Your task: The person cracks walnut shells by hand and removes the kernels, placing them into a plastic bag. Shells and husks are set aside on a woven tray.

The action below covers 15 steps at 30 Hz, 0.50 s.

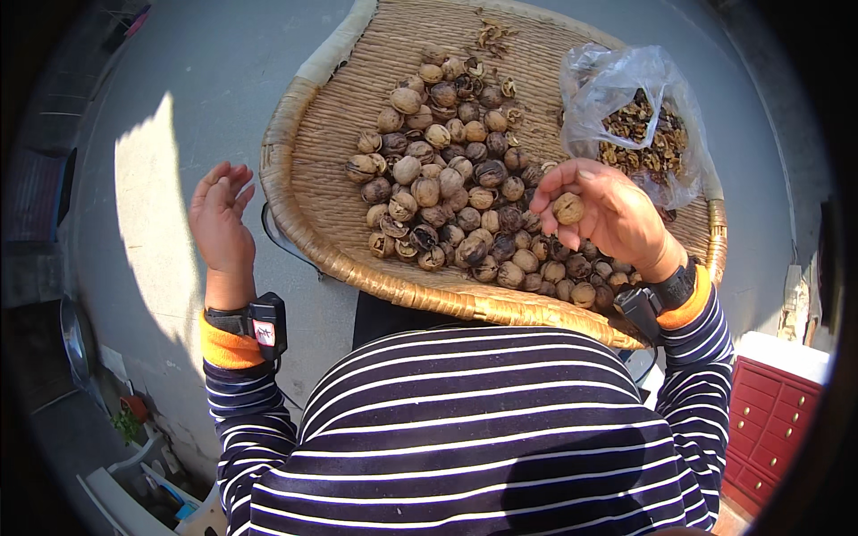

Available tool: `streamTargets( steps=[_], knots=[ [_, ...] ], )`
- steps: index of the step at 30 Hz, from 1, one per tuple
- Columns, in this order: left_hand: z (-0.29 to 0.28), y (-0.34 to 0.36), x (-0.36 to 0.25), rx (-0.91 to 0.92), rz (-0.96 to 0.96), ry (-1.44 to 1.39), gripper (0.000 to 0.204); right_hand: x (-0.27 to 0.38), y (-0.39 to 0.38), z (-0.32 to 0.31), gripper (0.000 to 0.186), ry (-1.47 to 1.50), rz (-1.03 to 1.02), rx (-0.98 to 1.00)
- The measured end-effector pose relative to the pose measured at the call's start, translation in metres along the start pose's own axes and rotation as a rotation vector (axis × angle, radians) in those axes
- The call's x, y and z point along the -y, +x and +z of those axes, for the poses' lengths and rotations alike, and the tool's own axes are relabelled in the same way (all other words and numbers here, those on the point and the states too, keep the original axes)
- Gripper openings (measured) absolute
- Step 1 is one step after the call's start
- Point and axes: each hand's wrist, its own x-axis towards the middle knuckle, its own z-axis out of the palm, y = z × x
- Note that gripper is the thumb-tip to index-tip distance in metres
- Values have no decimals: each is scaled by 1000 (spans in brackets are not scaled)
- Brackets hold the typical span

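A single walnut [567, 208] rests in the bent fingers of my right hand [608, 210], palm turned up over the right side of a walnut pile [447, 192]. The pile lies in a wide woven basket tray [308, 170] in front of me; some of its nuts have dark, cracked shells. Off the tray's left rim, my left hand [222, 219] is raised with its fingers loosely bent and apart, and I see nothing in it. Beyond my right hand, a clear plastic bag [585, 98] sits on the tray, holding many walnut kernels [643, 138].
Shell scraps [493, 37] lie at the tray's far edge. Both wrists carry strapped black devices [268, 326]. A small red drawer cabinet [773, 420] stands at the lower right. At lower left are a potted plant [130, 427] and a pale bin [134, 500] with objects inside.
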Motion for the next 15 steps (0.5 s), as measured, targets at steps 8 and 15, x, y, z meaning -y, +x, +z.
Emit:
streamTargets(
  steps=[8, 15],
  knots=[
    [206, -69, -92, 961, 220, -108, 19, 3, -4, -6, 26, 141, -22, -46],
    [246, -95, -40, 1110, 108, 108, 35, -1, 2, -25, 30, -139, -42, -229]
  ],
)
